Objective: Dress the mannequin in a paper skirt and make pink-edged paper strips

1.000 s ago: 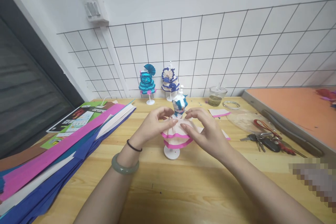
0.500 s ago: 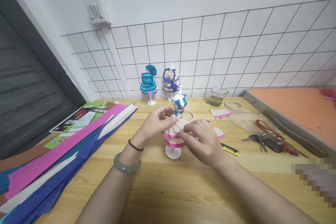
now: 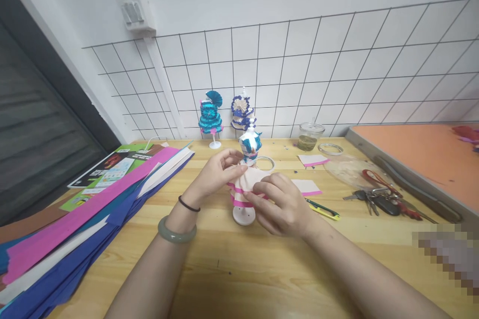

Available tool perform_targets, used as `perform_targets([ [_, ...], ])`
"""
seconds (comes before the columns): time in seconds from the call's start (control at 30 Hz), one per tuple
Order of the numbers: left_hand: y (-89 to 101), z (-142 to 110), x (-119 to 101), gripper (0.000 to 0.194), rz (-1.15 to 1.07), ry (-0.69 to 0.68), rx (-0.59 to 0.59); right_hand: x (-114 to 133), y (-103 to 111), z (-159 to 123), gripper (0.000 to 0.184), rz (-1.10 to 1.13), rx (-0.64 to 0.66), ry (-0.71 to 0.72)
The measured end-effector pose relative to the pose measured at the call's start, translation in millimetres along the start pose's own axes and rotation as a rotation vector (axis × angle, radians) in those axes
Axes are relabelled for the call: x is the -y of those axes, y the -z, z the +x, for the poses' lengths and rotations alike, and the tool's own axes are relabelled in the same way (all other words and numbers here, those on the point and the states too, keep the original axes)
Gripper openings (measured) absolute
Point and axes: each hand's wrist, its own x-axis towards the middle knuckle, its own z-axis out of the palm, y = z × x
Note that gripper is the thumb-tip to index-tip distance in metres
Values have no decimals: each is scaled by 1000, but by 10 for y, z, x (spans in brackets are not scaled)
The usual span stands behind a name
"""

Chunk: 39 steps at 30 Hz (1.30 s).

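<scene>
The small white dress-form stand carries a pale, softly gathered paper skirt edged in bright pink bands, with crinkled blue and white paper wrapped about its bodice. Its base is a smooth white disc on the light, grained wooden table.

Two more dressed stands are behind it: one teal with a pleated fan and rosette, one cream and navy with a round cream rosette. Two flat pale paper pieces with pink edges, two pale rings, one yellow-and-dark-green cutter, one lidded clear glass bowl and one bunch of keys are to the right. Long pink, white, blue and brown paper sheets overlap on the left.

The stand is upright between the hands. The left hand pinches the skirt at its gathered waist, thumb in front. The right hand has its bent fingers close together against the skirt's front near the pink edge; whether they pinch it, I cannot tell.
</scene>
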Motion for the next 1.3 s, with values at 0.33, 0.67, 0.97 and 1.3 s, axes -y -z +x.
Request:
perform_targets([
  [0.33,19,-39,-40,37,16,17,102,-199,115,85,24,515,64,-837],
  [0.67,11,-33,-29,36,71,-38,85,-176,131,115,35,877,154,-1138],
  [0.97,1,-18,-3,36,53,13,38,-94,133,161,31,804,119,-1102],
  [1.3,-40,-30,2,37,24,48,56,-48,100,181,25,715,124,-1090],
])
